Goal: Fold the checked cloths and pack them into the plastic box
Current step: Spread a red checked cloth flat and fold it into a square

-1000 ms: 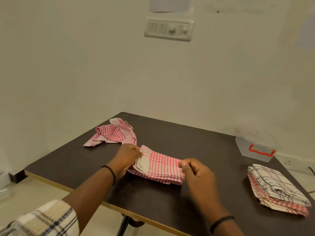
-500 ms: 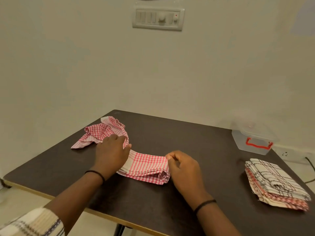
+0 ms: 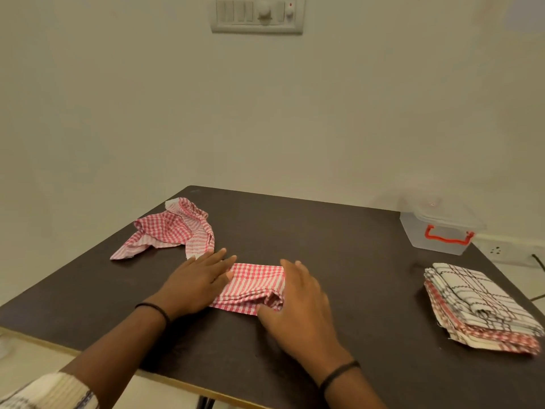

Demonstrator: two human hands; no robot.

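A folded red-checked cloth (image 3: 250, 286) lies on the dark table (image 3: 339, 261) between my hands. My left hand (image 3: 196, 281) lies flat with straight fingers pressing its left end. My right hand (image 3: 298, 302) lies over the right end, fingers straight, thumb at the cloth's near edge. A crumpled red-checked cloth (image 3: 174, 228) lies behind my left hand. A stack of folded cloths (image 3: 477, 308), black-checked on top and red-checked below, sits at the right. The clear plastic box (image 3: 439, 228) with a red handle and its lid on stands at the back right.
The table stands in a corner against cream walls. A switch panel (image 3: 256, 13) hangs on the far wall. A wall socket (image 3: 498, 249) and a cable show behind the table's right edge. The table's near edge runs below my forearms.
Both hands have gone from pinching the ends of the folded cloth to lying flat on it. The cloth now looks shorter between them. The camera has tilted.
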